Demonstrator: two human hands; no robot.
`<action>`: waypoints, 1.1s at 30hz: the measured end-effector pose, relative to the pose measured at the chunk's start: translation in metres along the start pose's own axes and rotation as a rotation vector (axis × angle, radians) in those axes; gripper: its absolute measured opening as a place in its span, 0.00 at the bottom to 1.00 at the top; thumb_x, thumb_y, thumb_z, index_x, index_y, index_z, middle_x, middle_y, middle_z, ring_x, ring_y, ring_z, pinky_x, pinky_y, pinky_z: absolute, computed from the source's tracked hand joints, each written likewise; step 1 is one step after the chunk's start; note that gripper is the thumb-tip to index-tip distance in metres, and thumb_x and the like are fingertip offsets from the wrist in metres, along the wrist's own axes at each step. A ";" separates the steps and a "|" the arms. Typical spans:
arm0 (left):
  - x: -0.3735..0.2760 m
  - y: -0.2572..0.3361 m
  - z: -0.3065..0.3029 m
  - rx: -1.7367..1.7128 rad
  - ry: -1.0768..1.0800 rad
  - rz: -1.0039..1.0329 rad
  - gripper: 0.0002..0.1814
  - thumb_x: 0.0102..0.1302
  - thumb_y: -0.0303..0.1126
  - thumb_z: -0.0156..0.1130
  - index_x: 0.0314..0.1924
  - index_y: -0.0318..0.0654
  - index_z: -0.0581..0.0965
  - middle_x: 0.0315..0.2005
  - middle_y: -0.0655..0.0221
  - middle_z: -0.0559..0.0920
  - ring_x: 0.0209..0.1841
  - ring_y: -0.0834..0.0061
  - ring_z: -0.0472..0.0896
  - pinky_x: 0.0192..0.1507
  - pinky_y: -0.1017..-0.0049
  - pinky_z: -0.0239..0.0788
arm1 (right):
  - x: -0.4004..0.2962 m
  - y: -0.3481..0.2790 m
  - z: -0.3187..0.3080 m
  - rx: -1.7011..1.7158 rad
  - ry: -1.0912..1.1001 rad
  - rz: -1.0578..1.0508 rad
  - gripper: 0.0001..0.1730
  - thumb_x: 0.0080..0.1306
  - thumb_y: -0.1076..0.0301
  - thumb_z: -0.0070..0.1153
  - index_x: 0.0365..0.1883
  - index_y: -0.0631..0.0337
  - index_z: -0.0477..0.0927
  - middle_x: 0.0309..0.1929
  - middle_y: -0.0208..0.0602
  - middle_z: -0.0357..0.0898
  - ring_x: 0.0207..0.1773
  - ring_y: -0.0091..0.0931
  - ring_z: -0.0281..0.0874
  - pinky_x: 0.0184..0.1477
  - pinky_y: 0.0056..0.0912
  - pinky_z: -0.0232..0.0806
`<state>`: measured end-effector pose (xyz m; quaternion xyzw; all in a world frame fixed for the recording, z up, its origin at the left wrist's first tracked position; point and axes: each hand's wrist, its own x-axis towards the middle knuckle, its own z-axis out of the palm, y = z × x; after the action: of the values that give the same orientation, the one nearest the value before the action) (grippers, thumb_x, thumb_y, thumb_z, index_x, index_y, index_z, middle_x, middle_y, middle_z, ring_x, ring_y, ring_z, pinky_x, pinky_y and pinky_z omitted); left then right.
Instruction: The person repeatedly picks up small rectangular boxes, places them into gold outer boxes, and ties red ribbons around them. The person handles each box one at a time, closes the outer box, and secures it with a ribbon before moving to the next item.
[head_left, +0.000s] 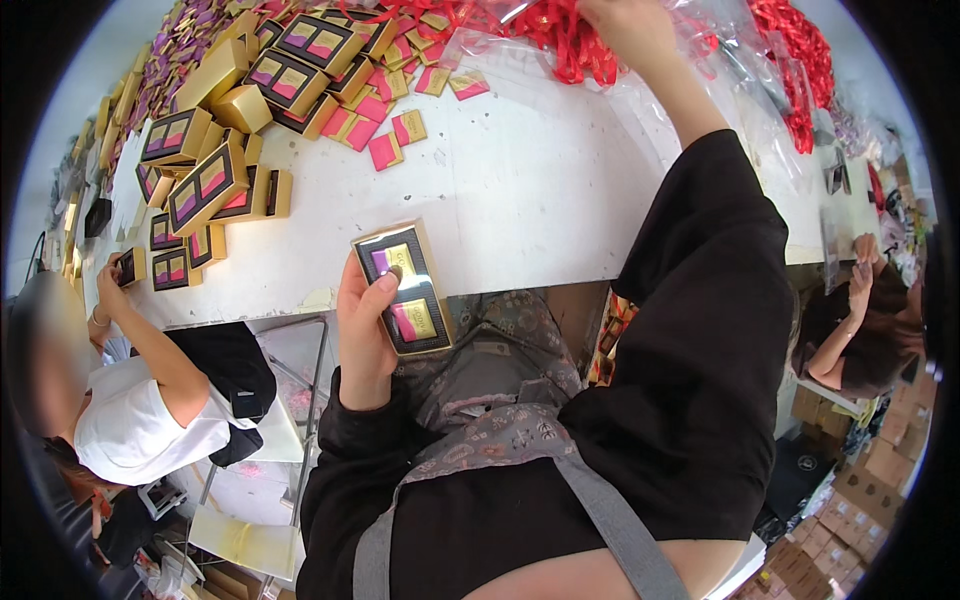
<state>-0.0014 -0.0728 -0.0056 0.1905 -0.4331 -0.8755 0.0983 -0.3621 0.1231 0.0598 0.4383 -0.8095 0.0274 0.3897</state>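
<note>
My left hand (367, 322) grips a gold-edged chocolate box (407, 289) in front of the table edge, thumb across its face. Inside its dark tray lie two foil-wrapped Godiva chocolates, one purple and gold, one pink and gold. At the far edge of the table, my right hand (630, 26) reaches among red ribbons (559, 41) and clear plastic bags (517, 60). Its fingertips are cut off by the top of the view, so whether they hold anything is hidden.
Filled gold boxes (289, 79) are stacked at the left of the white table (517, 187), with loose chocolates (386, 150) beside them. A co-worker (150, 420) handles a box at the left. Another person's hands (862, 277) show at the far right, above cardboard cartons (847, 517).
</note>
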 end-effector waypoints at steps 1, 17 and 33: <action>-0.001 0.001 0.002 0.006 0.002 0.010 0.26 0.60 0.28 0.57 0.58 0.31 0.65 0.48 0.61 0.76 0.48 0.74 0.77 0.51 0.75 0.69 | 0.008 0.003 0.001 0.034 0.149 0.125 0.06 0.57 0.66 0.56 0.28 0.58 0.82 0.28 0.35 0.79 0.34 0.34 0.77 0.37 0.38 0.69; -0.014 0.073 0.025 0.200 -0.348 0.485 0.38 0.50 0.48 0.66 0.54 0.28 0.66 0.63 0.46 0.60 0.42 0.65 0.81 0.37 0.69 0.80 | 0.072 -0.121 -0.213 0.927 -0.831 0.615 0.12 0.63 0.63 0.59 0.25 0.61 0.81 0.17 0.25 0.74 0.18 0.16 0.68 0.20 0.19 0.60; -0.015 0.028 0.041 -0.200 -0.068 0.118 0.23 0.67 0.33 0.44 0.61 0.35 0.60 0.49 0.57 0.75 0.45 0.70 0.78 0.48 0.72 0.71 | -0.047 -0.216 -0.185 1.735 -0.734 0.647 0.08 0.63 0.72 0.58 0.38 0.68 0.80 0.25 0.29 0.79 0.27 0.15 0.74 0.29 0.16 0.67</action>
<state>-0.0042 -0.0551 0.0426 0.1240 -0.3570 -0.9130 0.1536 -0.0772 0.0944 0.0933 0.3109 -0.6602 0.5774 -0.3662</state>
